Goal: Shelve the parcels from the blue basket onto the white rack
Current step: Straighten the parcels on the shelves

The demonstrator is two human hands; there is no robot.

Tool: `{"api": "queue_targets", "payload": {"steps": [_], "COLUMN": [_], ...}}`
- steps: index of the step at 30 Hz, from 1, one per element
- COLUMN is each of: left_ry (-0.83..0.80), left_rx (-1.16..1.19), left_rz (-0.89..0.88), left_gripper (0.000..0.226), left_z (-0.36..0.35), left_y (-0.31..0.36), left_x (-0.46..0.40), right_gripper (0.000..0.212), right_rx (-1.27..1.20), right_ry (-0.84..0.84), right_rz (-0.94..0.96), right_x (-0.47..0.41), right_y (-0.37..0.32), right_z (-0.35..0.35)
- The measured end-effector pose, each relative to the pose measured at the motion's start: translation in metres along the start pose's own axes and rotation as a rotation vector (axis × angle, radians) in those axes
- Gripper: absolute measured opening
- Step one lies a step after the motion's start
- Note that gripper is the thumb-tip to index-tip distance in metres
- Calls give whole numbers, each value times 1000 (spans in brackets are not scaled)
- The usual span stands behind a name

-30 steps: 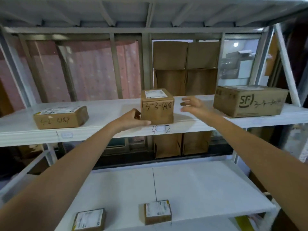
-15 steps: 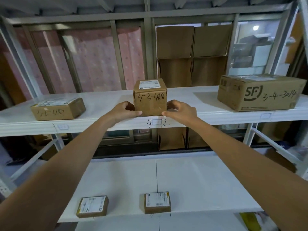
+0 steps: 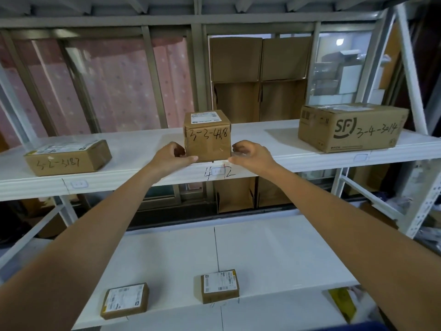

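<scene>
On the upper shelf [image 3: 262,142] of the white rack [image 3: 410,75], near its front edge and about the middle of its width, stood the cube-shaped parcel [image 3: 207,137], brown cardboard, a white label on its top face and "3-3-418" or the like handwritten on its front. It sat upright, flat on the shelf, above a small tag and the handwritten marks "4" and "2" on the shelf edge.

My left hand [image 3: 170,156] was at the parcel's lower left corner, fingers curled round its left side, thumb reaching along the bottom front edge and touching it. My right hand [image 3: 250,154] was at the lower right corner, fingers loosely curled; its thumb tip lay at the parcel's bottom edge, but I could not tell whether the fingers gripped the side or stood just clear of it.

Same shelf, left: a flat parcel [image 3: 68,157], labelled on top, marked "3-2-3187", well apart from the cube. Same shelf, right: a large carton [image 3: 350,127] printed "SF" and marked "3-4-3014", also well apart.

Lower shelf [image 3: 274,254], near the front edge: two small labelled parcels, one at the left [image 3: 125,299], one near the middle [image 3: 219,285], apart from each other.

Behind the rack: flattened cardboard sheets [image 3: 260,80] standing against a window frame, and a pink patterned curtain [image 3: 114,82] to the left.
</scene>
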State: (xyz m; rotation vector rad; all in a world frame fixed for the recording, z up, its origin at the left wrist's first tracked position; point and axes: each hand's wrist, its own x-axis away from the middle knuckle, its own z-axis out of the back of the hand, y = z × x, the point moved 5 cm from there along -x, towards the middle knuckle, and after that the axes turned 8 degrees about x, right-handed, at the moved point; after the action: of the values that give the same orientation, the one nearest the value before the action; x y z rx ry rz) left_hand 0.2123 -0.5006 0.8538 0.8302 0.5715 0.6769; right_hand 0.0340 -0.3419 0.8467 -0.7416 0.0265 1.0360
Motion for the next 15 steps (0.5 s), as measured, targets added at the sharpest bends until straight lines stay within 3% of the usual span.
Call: {"api": "queue_targets", "payload": {"steps": [5,7,11,15], "left_ry": [532,616,480,186], "left_rx": [-31,-49,-65,-32], "left_rz": [-423,-601,-818,-632], "left_gripper": [46,40,32,35], "left_z": [9,-2,-61,-153], "left_y": [37,81,182,225], "left_x": [37,51,59,38], "right_gripper": [37,36,39,48], "right_rx": [-49,19,73,47], "right_ry": [302,420,650,754], "right_rz": [107,126,80,28], "right_x": [27,29,38,61], "right_y": [15,23,55,120], "right_z": [63,104,200,285]}}
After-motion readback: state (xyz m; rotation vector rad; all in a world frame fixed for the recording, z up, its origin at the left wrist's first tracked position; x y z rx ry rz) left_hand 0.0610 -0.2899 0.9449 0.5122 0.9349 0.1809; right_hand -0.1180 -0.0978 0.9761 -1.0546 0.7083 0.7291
